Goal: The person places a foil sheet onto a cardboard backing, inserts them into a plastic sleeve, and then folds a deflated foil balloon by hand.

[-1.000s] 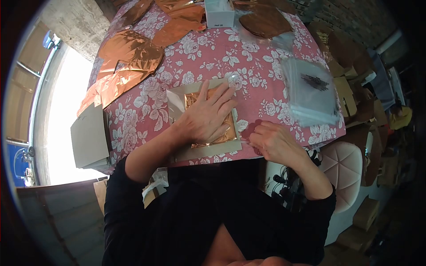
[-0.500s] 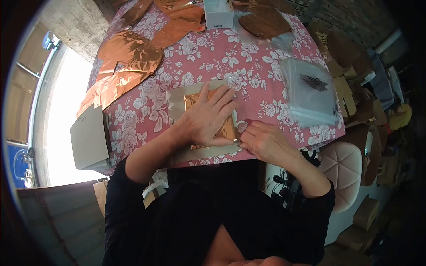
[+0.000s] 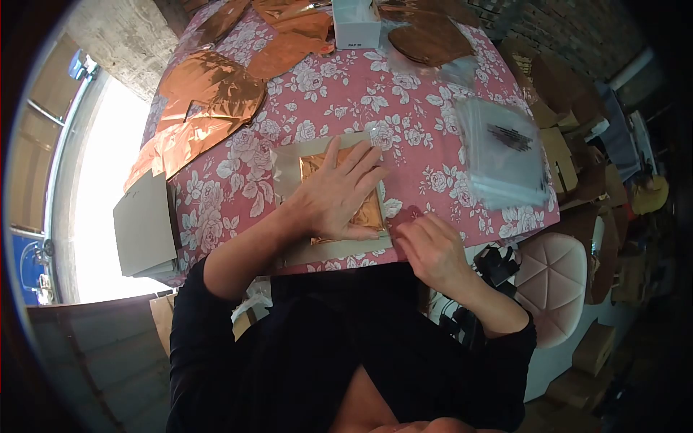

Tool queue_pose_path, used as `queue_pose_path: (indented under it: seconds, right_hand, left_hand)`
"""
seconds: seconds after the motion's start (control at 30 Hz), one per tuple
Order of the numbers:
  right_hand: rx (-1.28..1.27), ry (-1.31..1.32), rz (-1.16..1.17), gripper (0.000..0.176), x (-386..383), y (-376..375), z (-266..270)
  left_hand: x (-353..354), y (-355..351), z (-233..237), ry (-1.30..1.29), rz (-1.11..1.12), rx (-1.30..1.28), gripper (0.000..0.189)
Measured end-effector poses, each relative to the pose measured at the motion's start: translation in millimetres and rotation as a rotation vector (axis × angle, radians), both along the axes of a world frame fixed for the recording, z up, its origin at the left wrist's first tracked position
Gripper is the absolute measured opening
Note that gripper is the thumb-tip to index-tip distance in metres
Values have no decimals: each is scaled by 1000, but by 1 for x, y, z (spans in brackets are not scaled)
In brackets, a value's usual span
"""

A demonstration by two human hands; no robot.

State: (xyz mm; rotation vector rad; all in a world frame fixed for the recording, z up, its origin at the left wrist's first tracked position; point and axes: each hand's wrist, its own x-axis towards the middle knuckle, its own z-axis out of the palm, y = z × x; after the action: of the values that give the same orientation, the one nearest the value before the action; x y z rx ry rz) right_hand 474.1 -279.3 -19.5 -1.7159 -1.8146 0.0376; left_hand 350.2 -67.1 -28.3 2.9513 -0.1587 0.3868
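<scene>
My left hand (image 3: 338,195) lies flat with its fingers spread on a folded copper-coloured foil piece (image 3: 371,213). The foil rests on a grey card (image 3: 289,169), and clear plastic edges show around the card. To the right of the card, near the table's front edge, my right hand (image 3: 431,249) has its fingers bent, with the thumb and fingertips close together. Whether anything is between those fingertips is too small to make out.
On the flowered tablecloth (image 3: 328,79) lie large copper foil sheets (image 3: 209,86), a white box (image 3: 357,30), a brown foil shape (image 3: 432,40) and a stack of clear bags (image 3: 502,155). Grey cards (image 3: 146,227) stand at the left edge. A pink chair (image 3: 552,281) is at right.
My right hand has moved slightly right and toward me, away from the card's edge, and its fingers have turned upward. My left hand has stayed on the foil.
</scene>
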Motion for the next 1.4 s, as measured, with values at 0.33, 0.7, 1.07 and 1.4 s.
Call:
queue_pose_path:
  seconds: [0.33, 0.7, 1.07, 1.4]
  right_hand:
    - [60, 37, -54, 19, -9, -5, -8]
    - [61, 10, 5, 26, -11, -7, -9]
    - [-167, 523, 118, 12, -4, -45, -17]
    - [-527, 1397, 114, 40, -8, -72, -70]
  left_hand:
    - [1, -1, 0, 15, 14, 2, 100]
    - [1, 0, 0, 17, 2, 39, 100]
    - [1, 0, 3, 91, -9, -1, 104]
    - [-10, -22, 12, 168, -232, -25, 106]
